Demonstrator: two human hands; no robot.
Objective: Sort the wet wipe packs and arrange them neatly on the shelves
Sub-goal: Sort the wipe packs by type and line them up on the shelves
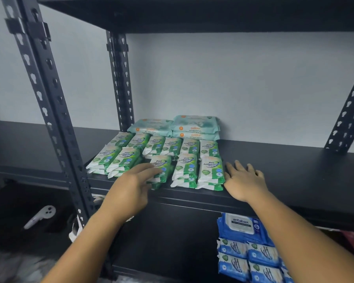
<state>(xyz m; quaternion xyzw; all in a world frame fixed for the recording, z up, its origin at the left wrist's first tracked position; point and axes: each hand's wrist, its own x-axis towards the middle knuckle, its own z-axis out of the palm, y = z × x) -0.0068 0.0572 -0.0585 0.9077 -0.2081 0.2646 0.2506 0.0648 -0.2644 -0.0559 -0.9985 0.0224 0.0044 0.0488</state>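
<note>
Several green and white pine wipe packs (184, 160) lie in two rows of low stacks on the black middle shelf (284, 170). Behind them sit pale mint guardian packs (195, 127), stacked two high on the right. My left hand (135, 184) touches the front middle pine stack (161, 168) with straight fingers. Beside the rightmost front stack (211, 172), my right hand (244, 179) rests flat on the shelf, its edge against the packs. Blue wipe packs (249, 248) stand on the shelf below, at the right.
Black perforated uprights (49, 103) frame the rack at the left, with another (349, 113) at the right back. A white wall lies behind. A white controller (40, 216) lies low on the left. An upper shelf (192, 13) hangs overhead.
</note>
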